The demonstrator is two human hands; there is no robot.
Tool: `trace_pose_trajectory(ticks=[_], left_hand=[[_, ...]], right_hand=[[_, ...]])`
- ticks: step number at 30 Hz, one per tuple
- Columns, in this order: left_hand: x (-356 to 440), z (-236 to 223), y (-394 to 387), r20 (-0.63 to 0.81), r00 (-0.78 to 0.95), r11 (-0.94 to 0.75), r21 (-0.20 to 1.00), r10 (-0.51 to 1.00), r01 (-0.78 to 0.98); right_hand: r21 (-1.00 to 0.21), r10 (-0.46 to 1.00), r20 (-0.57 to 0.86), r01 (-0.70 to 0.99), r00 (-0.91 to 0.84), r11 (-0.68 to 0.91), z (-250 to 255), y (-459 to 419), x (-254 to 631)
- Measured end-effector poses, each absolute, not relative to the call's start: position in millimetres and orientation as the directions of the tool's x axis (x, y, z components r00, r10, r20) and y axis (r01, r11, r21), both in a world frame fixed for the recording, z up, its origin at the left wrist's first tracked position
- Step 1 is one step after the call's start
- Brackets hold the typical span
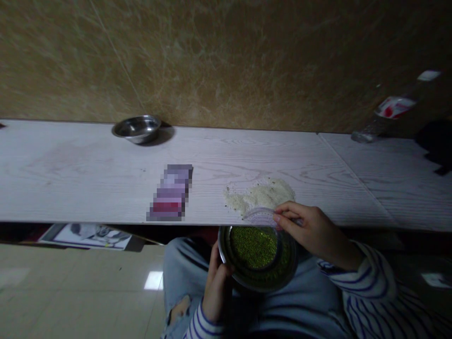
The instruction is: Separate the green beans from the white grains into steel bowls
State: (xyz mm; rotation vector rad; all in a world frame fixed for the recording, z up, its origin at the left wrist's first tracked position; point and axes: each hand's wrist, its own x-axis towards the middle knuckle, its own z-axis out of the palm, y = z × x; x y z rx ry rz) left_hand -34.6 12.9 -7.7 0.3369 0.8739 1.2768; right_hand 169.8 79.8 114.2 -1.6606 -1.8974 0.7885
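Observation:
My left hand (pixel 218 285) grips the left rim of a metal bowl (pixel 259 284), held over my lap just below the table edge. Green beans (pixel 254 247), which look like mung beans, cover its bottom. Between thumb and fingers, my right hand (pixel 307 228) pinches a clear plastic piece with a curved edge (pixel 260 214). Its full shape does not show; it may be a lid. That piece lies at the table's front edge, above the bowl. Right behind it, a loose heap of white rice (pixel 270 194) with a few dark specks is spread on the table.
On the white wood-grain table (pixel 88 183) lies a blurred-out phone-shaped object (pixel 171 193). A second metal bowl (pixel 137 129) stands near the wall. Far right are a clear bottle (pixel 384 115) and a dark object (pixel 436 143). Under the tabletop is a shelf with a picture (pixel 93 235).

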Motion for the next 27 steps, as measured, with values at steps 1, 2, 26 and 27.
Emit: trace_pose_trajectory(ticks=[1, 2, 26, 27], left_hand=[[-34.6, -7.8, 13.1, -0.38, 0.039, 0.3, 0.66, 0.924, -0.688], [-34.5, -7.7, 13.2, -0.38, 0.045, 0.304, 0.658, 0.924, -0.689], [-40.5, -5.7, 12.4, -0.369, 0.02, 0.284, 0.68, 0.929, -0.676], [-40.8, -6.6, 12.2, -0.365, 0.016, 0.278, 0.682, 0.931, -0.677]], right_hand=[[-0.703, 0.991, -0.007, 0.705, -0.134, 0.09, 114.0, 80.1, 169.3], [-0.703, 0.991, -0.005, 0.705, -0.132, 0.091, 113.7, 80.5, 168.8], [-0.698, 0.989, 0.055, 0.703, -0.137, 0.136, 111.9, 88.7, 163.9], [-0.699, 0.987, 0.06, 0.7, -0.146, 0.147, 111.6, 89.0, 163.8]])
